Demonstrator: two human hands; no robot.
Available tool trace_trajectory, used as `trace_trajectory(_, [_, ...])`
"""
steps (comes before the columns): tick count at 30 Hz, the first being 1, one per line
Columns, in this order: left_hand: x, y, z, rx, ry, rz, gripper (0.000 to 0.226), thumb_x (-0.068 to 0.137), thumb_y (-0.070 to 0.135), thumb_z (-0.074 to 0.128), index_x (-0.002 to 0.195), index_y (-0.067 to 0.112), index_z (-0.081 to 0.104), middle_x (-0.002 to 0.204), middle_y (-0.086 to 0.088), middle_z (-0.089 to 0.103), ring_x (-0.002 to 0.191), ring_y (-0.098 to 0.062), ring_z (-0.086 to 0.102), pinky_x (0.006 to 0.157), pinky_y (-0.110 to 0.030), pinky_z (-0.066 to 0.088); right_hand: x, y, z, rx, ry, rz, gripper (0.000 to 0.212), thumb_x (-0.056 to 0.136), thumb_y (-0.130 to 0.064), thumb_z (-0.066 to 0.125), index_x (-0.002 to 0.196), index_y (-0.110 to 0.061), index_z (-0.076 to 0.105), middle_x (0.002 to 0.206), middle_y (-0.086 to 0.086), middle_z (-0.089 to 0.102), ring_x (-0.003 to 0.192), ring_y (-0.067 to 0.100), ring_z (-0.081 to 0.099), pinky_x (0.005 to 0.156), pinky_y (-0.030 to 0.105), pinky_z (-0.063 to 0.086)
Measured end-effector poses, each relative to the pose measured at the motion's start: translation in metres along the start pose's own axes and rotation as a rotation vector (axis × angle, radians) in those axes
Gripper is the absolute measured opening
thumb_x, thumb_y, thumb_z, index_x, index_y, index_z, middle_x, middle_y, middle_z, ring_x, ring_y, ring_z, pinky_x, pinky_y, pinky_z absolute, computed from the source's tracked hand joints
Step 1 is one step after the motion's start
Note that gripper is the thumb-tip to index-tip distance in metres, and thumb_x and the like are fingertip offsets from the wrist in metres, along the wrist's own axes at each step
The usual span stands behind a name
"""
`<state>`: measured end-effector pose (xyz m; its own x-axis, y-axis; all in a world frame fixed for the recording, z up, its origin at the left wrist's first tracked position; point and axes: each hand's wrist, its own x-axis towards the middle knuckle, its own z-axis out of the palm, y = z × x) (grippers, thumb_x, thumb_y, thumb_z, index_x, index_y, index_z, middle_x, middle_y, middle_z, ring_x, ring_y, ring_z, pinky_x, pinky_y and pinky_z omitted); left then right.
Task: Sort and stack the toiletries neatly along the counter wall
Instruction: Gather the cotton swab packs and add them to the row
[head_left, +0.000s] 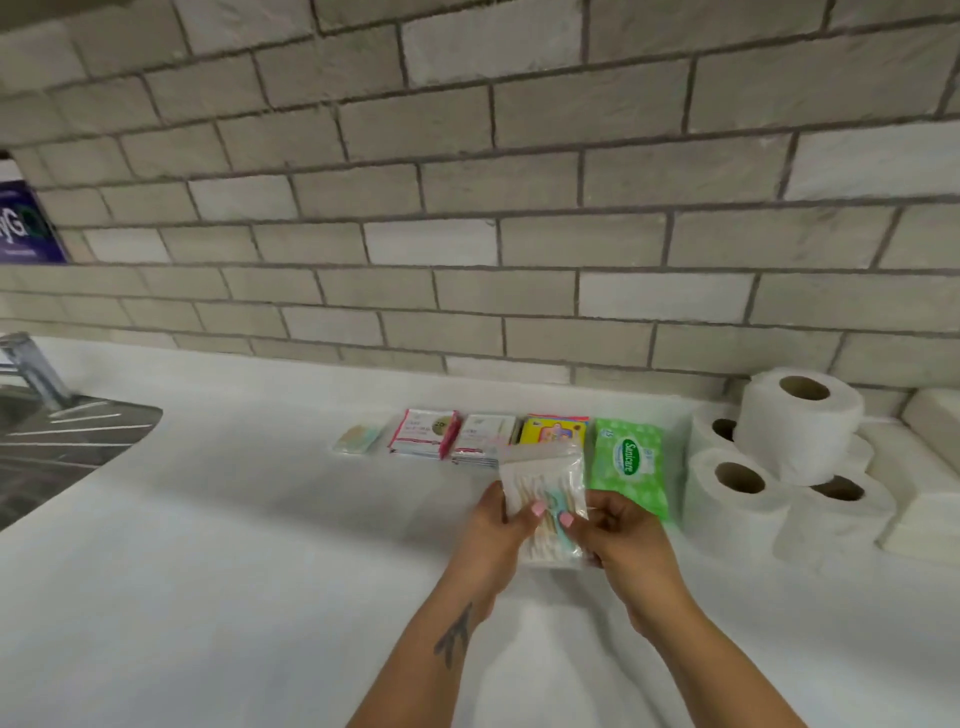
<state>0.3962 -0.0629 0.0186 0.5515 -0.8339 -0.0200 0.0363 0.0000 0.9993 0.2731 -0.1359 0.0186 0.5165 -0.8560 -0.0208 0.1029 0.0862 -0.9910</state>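
Both hands hold one clear bag of cotton swabs (543, 512) above the desk (234, 519), just near of the row of packets. The left hand (493, 535) grips its left edge with the thumb on top; the right hand (615, 535) pinches its right edge.

The bag is thin and slippery-looking, so a loose pinch could let it slide or spill swabs if the seal is open; I cannot tell whether it is. Setting it down carelessly could also nudge the row out of line.

Along the far side, from left to right, lie one small pale swab packet (359, 438), two pink-and-white packs (423, 434) (485, 439), one yellow pack (553, 430) and one green Sanicare wipes pack (628, 467). To the right stand four toilet rolls (800, 421), one stacked on top of three, and beside them white folded tissue packs (919, 499), their number unclear.
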Motion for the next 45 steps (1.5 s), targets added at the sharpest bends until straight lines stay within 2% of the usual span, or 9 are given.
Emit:
trace_trajectory(6, [0.032, 0.005, -0.071, 0.086, 0.039, -0.006, 0.03, 0.084, 0.019, 0.06, 0.112, 0.01, 0.061, 0.106, -0.008, 0.07, 0.097, -0.019, 0.068, 0.08, -0.028, 0.055, 0.032, 0.012, 0.07, -0.246, 0.021, -0.131, 0.052, 0.056, -0.024, 0.084, 0.095, -0.029, 0.05, 0.095, -0.005, 0.066, 0.077, 0.021, 0.066, 0.068, 0.041, 0.054])
trace_trajectory(9, [0.053, 0.014, -0.107, 0.149, 0.057, -0.04, 0.01, 0.093, 0.009, 0.054, 0.093, 0.012, 0.063, 0.089, -0.009, 0.071, 0.075, -0.004, 0.069, 0.067, -0.021, 0.055, 0.045, 0.015, 0.104, -0.381, -0.039, -0.251, 0.059, 0.059, -0.006, 0.084, 0.093, -0.035, 0.045, 0.106, -0.016, 0.05, 0.078, 0.013, 0.061, 0.065, 0.021, 0.051])
trace_trajectory(11, [0.069, 0.018, -0.129, 0.167, 0.012, -0.062, 0.018, 0.095, 0.008, 0.049, 0.106, 0.01, 0.064, 0.101, -0.013, 0.071, 0.089, -0.017, 0.07, 0.078, -0.036, 0.058, 0.058, 0.02, 0.123, -0.493, -0.096, -0.379, 0.06, 0.059, -0.001, 0.081, 0.093, -0.037, 0.047, 0.116, -0.023, 0.038, 0.089, 0.014, 0.059, 0.074, 0.017, 0.05])
trace_trajectory(16, [0.106, 0.026, -0.181, 0.22, 0.045, -0.137, 0.013, 0.094, 0.01, 0.054, 0.089, 0.012, 0.066, 0.085, -0.006, 0.069, 0.072, -0.015, 0.068, 0.067, -0.029, 0.055, 0.093, 0.031, 0.167, -0.845, -0.243, -0.562, 0.042, 0.07, 0.001, 0.069, 0.108, -0.015, 0.06, 0.142, 0.0, 0.031, 0.122, 0.014, 0.045, 0.092, 0.011, 0.033])
trace_trajectory(22, [0.148, 0.033, -0.235, 0.268, 0.013, -0.242, 0.022, 0.092, 0.017, 0.057, 0.1, -0.001, 0.067, 0.102, -0.022, 0.069, 0.094, -0.035, 0.067, 0.091, -0.046, 0.052, 0.133, 0.048, 0.216, -0.964, -0.318, -0.763, 0.044, 0.065, 0.007, 0.068, 0.103, -0.016, 0.065, 0.118, 0.004, 0.056, 0.095, 0.023, 0.063, 0.073, 0.028, 0.054])
trace_trajectory(26, [0.175, 0.032, -0.255, 0.399, 0.062, -0.268, 0.012, 0.09, 0.013, 0.06, 0.095, 0.003, 0.061, 0.096, -0.016, 0.066, 0.083, -0.023, 0.065, 0.073, -0.032, 0.056, 0.158, 0.056, 0.241, -0.969, -0.342, -0.76, 0.037, 0.072, 0.007, 0.06, 0.103, -0.012, 0.066, 0.11, 0.005, 0.059, 0.092, 0.026, 0.062, 0.067, 0.04, 0.056])
trace_trajectory(34, [0.222, 0.004, -0.283, 0.675, 0.155, -0.28, 0.027, 0.091, 0.024, 0.059, 0.104, 0.001, 0.058, 0.093, -0.01, 0.061, 0.071, -0.011, 0.05, 0.056, -0.017, 0.039, 0.194, 0.075, 0.274, -1.005, -0.341, -0.682, 0.035, 0.081, 0.002, 0.053, 0.111, -0.012, 0.064, 0.114, 0.004, 0.057, 0.097, 0.025, 0.058, 0.08, 0.033, 0.05])
trace_trajectory(38, [0.235, -0.012, -0.288, 0.746, 0.196, -0.262, 0.038, 0.091, 0.027, 0.058, 0.111, -0.005, 0.058, 0.113, -0.022, 0.063, 0.081, -0.025, 0.057, 0.052, -0.019, 0.035, 0.205, 0.088, 0.284, -1.036, -0.34, -0.636, 0.033, 0.081, 0.002, 0.053, 0.11, -0.011, 0.064, 0.112, 0.006, 0.058, 0.095, 0.028, 0.057, 0.078, 0.036, 0.048])
trace_trajectory(45, [0.25, -0.032, -0.29, 0.879, 0.22, -0.24, 0.057, 0.091, 0.034, 0.058, 0.139, 0.009, 0.041, 0.134, -0.012, 0.053, 0.121, -0.03, 0.051, 0.103, -0.038, 0.041, 0.217, 0.098, 0.287, -1.118, -0.352, -0.634, 0.032, 0.084, -0.006, 0.051, 0.114, -0.013, 0.062, 0.116, 0.006, 0.059, 0.101, 0.029, 0.054, 0.088, 0.033, 0.037])
